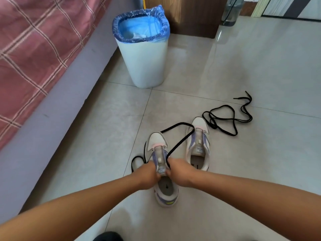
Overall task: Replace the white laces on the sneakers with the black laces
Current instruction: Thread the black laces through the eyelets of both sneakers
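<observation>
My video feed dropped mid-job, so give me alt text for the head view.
Both hands, left hand and right hand, work a black lace at the near sneaker on the tiled floor. The second sneaker stands unlaced beside it, with another black lace loose beyond it and a lined bin farther off.

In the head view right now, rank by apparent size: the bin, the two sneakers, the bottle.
1. bin
2. near sneaker and far sneaker: alike; nearness blurs it
3. bottle, cropped by the frame
</observation>
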Motion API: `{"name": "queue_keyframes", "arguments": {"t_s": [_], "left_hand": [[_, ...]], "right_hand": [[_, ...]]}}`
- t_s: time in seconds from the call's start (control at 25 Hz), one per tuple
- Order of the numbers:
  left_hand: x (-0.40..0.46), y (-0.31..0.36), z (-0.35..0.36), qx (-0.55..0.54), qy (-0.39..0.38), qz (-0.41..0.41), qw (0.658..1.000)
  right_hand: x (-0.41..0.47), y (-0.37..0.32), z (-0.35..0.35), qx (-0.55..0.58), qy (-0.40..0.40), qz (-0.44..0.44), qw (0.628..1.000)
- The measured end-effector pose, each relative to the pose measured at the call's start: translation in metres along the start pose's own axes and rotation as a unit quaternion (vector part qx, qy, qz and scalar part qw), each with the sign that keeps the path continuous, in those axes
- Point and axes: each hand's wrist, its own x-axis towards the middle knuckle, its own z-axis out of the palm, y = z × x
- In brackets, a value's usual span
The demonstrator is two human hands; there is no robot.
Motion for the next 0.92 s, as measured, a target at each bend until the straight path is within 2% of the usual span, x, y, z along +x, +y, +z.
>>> {"name": "queue_keyframes", "arguments": {"t_s": [0.08,0.16,0.2,0.28,0.32,0.4,0.44,0.52,0.6,0.64,0.72,0.76,0.8,0.88,0.92], "left_hand": [[-0.014,-0.012,-0.018,-0.042,-0.002,-0.006,0.999],[-0.018,-0.018,-0.057,-0.090,0.109,-0.053,0.989],[-0.016,-0.020,-0.081,-0.142,0.179,-0.066,0.971],[-0.014,-0.013,-0.138,-0.245,0.305,-0.046,0.919],[-0.020,-0.006,-0.169,-0.295,0.356,-0.012,0.887],[-0.034,0.007,-0.217,-0.389,0.420,0.074,0.817],[-0.039,0.011,-0.228,-0.418,0.428,0.112,0.793],[-0.046,0.014,-0.230,-0.458,0.422,0.154,0.767],[-0.043,0.017,-0.219,-0.505,0.401,0.166,0.746],[-0.042,0.020,-0.211,-0.542,0.380,0.170,0.730],[-0.039,0.026,-0.198,-0.605,0.329,0.174,0.704],[-0.039,0.029,-0.192,-0.620,0.298,0.172,0.705],[-0.039,0.030,-0.186,-0.613,0.271,0.169,0.723],[-0.043,0.030,-0.175,-0.521,0.258,0.161,0.797],[-0.046,0.028,-0.172,-0.466,0.271,0.160,0.827]], "right_hand": [[-0.001,-0.003,-0.016,0.069,-0.031,0.017,0.997],[0.004,-0.004,-0.053,0.242,0.031,0.080,0.967],[0.009,-0.003,-0.076,0.366,0.065,0.097,0.923],[0.016,-0.008,-0.131,0.563,0.121,0.085,0.813],[0.017,-0.013,-0.159,0.605,0.151,0.058,0.780],[0.015,-0.030,-0.205,0.633,0.191,-0.007,0.750],[0.014,-0.036,-0.219,0.638,0.193,-0.032,0.745],[0.015,-0.048,-0.221,0.638,0.139,-0.046,0.756],[0.018,-0.057,-0.194,0.631,0.032,-0.011,0.775],[0.021,-0.061,-0.173,0.636,-0.024,0.012,0.771],[0.029,-0.069,-0.131,0.676,-0.114,0.045,0.727],[0.033,-0.074,-0.113,0.704,-0.144,0.051,0.694],[0.038,-0.079,-0.101,0.731,-0.164,0.044,0.661],[0.049,-0.090,-0.095,0.789,-0.159,0.008,0.594],[0.055,-0.094,-0.098,0.814,-0.125,-0.013,0.567]]}}
